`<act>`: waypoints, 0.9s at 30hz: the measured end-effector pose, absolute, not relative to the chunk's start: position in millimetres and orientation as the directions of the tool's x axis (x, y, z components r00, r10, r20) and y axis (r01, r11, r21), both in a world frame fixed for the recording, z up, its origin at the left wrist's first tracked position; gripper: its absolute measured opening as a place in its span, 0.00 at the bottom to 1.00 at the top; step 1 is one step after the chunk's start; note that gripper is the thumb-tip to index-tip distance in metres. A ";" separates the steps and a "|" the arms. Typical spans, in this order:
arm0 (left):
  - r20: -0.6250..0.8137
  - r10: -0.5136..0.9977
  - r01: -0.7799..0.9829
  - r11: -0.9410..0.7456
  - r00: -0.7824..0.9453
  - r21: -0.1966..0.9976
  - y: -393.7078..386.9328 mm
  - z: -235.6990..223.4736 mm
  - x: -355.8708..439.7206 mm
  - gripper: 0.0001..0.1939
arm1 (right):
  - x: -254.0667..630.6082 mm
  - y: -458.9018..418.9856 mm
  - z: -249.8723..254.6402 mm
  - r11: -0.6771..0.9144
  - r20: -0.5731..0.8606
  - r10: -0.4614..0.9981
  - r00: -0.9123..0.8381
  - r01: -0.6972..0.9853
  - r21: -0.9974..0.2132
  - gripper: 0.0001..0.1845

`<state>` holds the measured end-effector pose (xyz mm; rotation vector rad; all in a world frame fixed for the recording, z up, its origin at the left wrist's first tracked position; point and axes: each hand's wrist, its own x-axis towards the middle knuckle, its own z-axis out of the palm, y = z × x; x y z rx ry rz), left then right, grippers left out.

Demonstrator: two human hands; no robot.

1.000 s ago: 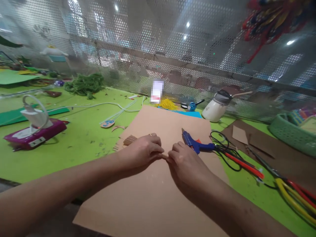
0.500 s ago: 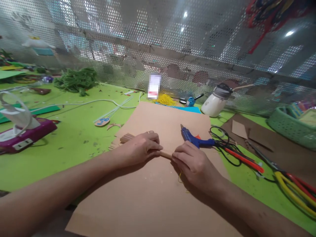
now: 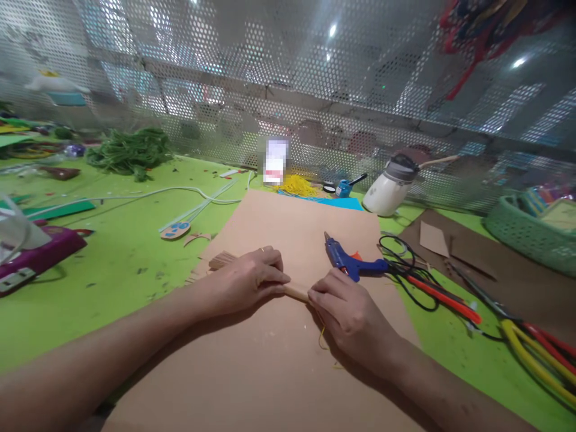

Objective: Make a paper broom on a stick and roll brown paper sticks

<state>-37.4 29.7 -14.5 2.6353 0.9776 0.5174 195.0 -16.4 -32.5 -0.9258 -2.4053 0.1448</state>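
Between my two hands lies a narrow strip of brown paper (image 3: 296,292), rolled or folded, low over a large brown paper sheet (image 3: 252,366). The fingers of my left hand (image 3: 252,273) pinch its left end. My right hand (image 3: 344,306) grips the other end, with its thumb mostly hidden. A bundle of thin brown strips (image 3: 220,260) pokes out behind my left hand. Just beyond my right hand, a blue glue gun (image 3: 344,258) rests on the sheet, nozzle pointing away to the left. A thin yellow thread (image 3: 321,339) shows beside my right wrist.
To the right are a red-orange cutter (image 3: 445,298), scissors with yellow and red handles (image 3: 531,354) and a green basket (image 3: 526,234). A white jar (image 3: 384,192) stands at the back. At left sit a purple power strip (image 3: 45,255) and green yarn (image 3: 130,150) on the green table (image 3: 135,270).
The view has shifted slightly, so most things sit a little further left. Both hands keep hold of the paper strip in nearly the same pose.
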 end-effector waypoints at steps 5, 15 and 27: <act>0.214 0.675 0.575 -0.723 0.706 0.382 30.2 -13.8 -37.3 0.13 | 194.7 -16.7 -35.5 0.757 0.474 0.646 -0.598 0.583 -0.296 0.14; 0.163 0.727 0.648 -0.674 0.667 0.355 23.5 -6.3 -32.8 0.15 | 185.6 -19.1 -32.5 0.696 0.428 0.706 -0.564 0.665 -0.272 0.11; 0.164 0.696 0.598 -0.696 0.699 0.398 26.9 -8.1 -36.1 0.12 | 181.3 -18.4 -41.3 0.712 0.472 0.680 -0.562 0.659 -0.241 0.11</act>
